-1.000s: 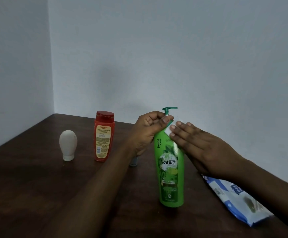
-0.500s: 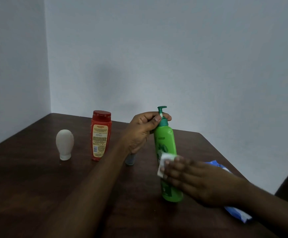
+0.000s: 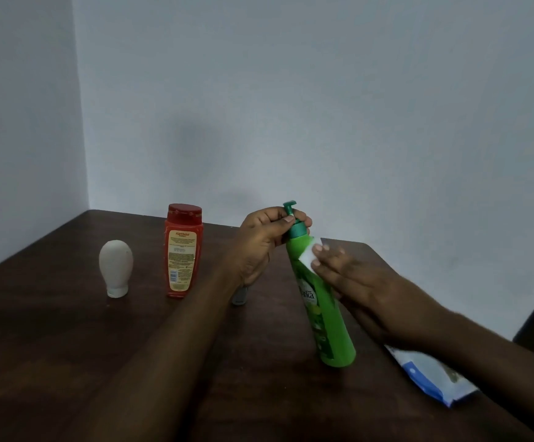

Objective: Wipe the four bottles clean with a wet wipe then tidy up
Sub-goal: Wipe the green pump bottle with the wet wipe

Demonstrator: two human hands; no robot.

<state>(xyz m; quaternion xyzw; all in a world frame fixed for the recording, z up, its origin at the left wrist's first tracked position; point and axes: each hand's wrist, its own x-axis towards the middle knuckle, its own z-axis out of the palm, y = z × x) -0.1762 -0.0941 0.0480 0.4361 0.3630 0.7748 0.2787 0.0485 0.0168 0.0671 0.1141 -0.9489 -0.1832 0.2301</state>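
Fingers (image 3: 286, 220) of left hand (image 3: 259, 240) pinch green bottle (image 3: 320, 307) pump; right hand (image 3: 364, 282) flat, pressing wipe (image 3: 308, 258) on it.

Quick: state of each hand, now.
Left hand: closed, gripping the green bottle by its pump neck.
Right hand: open, flat fingers pressing the wet wipe on the bottle.

A green pump bottle (image 3: 320, 301) leans left, white wipe (image 3: 308, 258) against its shoulder.

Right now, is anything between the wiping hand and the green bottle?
Only the wet wipe, which the right hand presses against the upper side of the green bottle. Nothing else visible intervenes; the left hand grips its pump neck.
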